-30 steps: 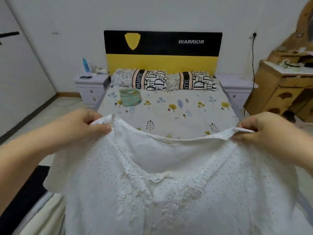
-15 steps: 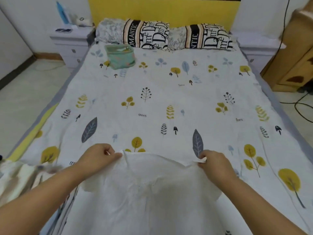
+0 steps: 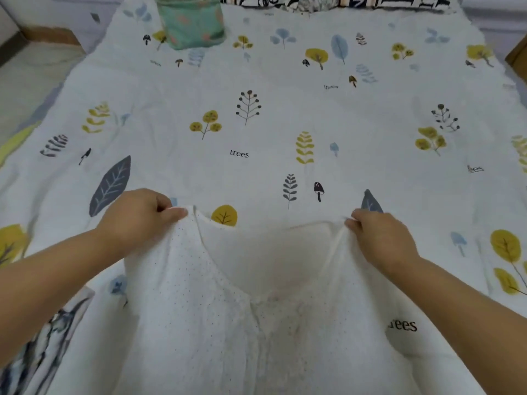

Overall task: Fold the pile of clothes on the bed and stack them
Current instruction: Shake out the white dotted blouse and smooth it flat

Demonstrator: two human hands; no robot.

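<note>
Fabric of the white dotted top (image 3: 205,315) appears thin and light, sagging between the 2 hands and draping loosely over the bed (image 3: 256,115). It is held at its 2 shoulder points: the left hand (image 3: 139,215) is pinched on the left shoulder seam, and the right hand (image 3: 379,238) is pinched on the right one, the hands being kept well apart so that the neckline is stretched into a shallow curve. The garment is spread front-up across the near part of the sheet, its lower portion running out of view at the bottom edge. Being soft and limp, it is judged unlikely to hold any shape unaided, so smoothing flat would be needed before each fold. Lace or embroidery down the centre front may snag and is best not pulled. The shoulders and hem corners are judged the best places for gripping. A teal patterned bundle (image 3: 191,24) lies far off near the pillows (image 3: 342,1), and another patterned cloth (image 3: 37,354) lies at the near left.
</note>
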